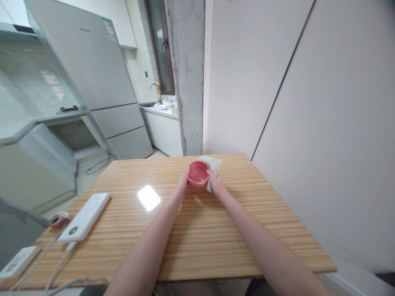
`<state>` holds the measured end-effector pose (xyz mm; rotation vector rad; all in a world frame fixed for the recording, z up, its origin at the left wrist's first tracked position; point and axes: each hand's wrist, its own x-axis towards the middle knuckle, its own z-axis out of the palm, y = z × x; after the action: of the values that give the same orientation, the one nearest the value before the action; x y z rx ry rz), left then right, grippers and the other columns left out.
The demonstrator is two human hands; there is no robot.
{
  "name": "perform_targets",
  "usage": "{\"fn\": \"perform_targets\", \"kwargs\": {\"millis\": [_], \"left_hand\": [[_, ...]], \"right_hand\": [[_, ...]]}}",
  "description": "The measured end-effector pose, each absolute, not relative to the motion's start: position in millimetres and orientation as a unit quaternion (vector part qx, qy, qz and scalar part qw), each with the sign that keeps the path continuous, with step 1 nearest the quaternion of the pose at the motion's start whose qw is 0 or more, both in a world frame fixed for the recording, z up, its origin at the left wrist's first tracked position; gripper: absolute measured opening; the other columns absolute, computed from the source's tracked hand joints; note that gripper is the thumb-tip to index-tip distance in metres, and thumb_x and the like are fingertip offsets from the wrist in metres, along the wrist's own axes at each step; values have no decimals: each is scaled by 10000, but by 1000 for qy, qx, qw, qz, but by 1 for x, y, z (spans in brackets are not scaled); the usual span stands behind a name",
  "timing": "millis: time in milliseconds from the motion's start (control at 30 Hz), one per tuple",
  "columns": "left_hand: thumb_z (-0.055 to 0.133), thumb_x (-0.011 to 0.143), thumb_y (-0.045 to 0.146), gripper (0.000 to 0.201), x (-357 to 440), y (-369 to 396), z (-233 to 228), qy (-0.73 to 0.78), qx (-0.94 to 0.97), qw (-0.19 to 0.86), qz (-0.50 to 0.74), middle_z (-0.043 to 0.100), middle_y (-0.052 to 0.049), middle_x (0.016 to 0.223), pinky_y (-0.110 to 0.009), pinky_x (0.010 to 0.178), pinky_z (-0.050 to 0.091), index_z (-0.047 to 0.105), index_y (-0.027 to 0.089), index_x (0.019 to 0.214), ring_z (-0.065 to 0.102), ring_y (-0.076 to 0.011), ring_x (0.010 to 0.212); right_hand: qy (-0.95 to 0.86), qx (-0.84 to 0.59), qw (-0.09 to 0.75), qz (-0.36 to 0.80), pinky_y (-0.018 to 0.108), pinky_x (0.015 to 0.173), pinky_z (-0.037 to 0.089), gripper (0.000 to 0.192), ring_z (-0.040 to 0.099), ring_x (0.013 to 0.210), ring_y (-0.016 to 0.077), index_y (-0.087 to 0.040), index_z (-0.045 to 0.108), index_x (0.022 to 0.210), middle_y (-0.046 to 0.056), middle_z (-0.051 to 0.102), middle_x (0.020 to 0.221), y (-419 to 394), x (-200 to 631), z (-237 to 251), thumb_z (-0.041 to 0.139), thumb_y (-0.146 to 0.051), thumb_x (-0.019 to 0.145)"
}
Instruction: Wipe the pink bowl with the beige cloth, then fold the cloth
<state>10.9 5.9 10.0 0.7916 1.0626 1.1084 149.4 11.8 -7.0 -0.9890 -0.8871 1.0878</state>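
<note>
Fingers of left hand (184, 186) curl round the near-left side of a small pink bowl (198, 173), gripping it. Bowl sits low over the far middle of the wooden bench (247, 230), mouth tipped toward the camera; whether it touches the wood is unclear. Right hand (216, 183) clasps a white cloth (212, 166) against the bowl's right wall. Wiping looks under way; inside appears clean, though finish can't be judged. Both forearms stretch forward, nearly straight, wrists converging on the bowl. White power bank (84, 217) lies well apart, far left.
</note>
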Motion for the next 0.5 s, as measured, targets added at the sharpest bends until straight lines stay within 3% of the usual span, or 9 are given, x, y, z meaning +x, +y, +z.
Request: {"fn": "perform_targets", "kwargs": {"millis": [100,267,400,500], "left_hand": [[467,805,645,587,12,4,14,457,320,649,518,666,-86,1133,-323,739,519,625,194,1146,624,-258,1019],[433,825,639,586,18,2,14,406,298,630,592,651,-77,1161,-290,776,511,620,180,1136,613,-218,1034],[629,745,539,528,17,0,12,424,356,618,559,664,-75,1088,-257,711,500,590,205,1152,639,-180,895],[737,672,446,600,14,-2,12,440,385,646,491,671,-68,1015,-245,676,493,540,218,1190,646,-159,795]], "right_hand": [[-334,-426,641,543,369,1048,390,350,586,1131,215,-194,684,965,35,716,1044,14,145,-8,554,-473,798],[-276,-334,602,671,370,878,525,363,665,955,217,-189,656,980,44,731,981,9,124,-9,539,-489,812],[-246,-329,619,669,337,815,551,306,679,897,206,-192,653,922,42,739,920,11,131,-5,520,-451,829],[-225,-349,644,642,312,788,556,241,686,853,197,-196,650,873,33,741,853,17,145,-3,510,-387,829]]}}
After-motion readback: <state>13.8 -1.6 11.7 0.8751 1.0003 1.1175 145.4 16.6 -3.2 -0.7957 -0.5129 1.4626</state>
